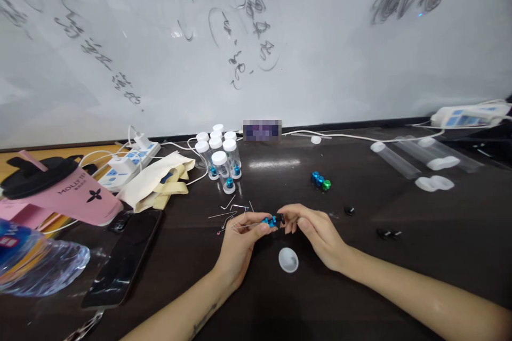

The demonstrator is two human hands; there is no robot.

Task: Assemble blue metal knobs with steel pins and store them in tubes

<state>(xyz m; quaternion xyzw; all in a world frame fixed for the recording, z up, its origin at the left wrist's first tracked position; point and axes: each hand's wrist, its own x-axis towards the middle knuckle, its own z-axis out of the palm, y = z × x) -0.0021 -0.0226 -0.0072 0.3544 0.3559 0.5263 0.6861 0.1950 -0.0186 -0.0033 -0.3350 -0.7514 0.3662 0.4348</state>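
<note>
My left hand (241,240) pinches a thin metal pin strung with small blue beads (269,221). My right hand (314,227) meets it from the right, its fingertips closed on a small black bead (280,218) at the pin's end. Both hands hover just above the dark table (360,287). A white cap (288,259) lies on the table just below them. Several loose metal pins (232,209) lie to the left of my left hand. Loose blue and green beads (320,180) sit beyond my right hand.
Several capped clear vials (220,154) stand behind the pins. A phone (123,256), a pink cup (64,187), a plastic bottle (36,264) and a cloth bag (158,178) fill the left. Empty tubes (394,160), white caps (434,183) and black beads (388,233) lie on the right. A whiteboard (320,53) rises behind.
</note>
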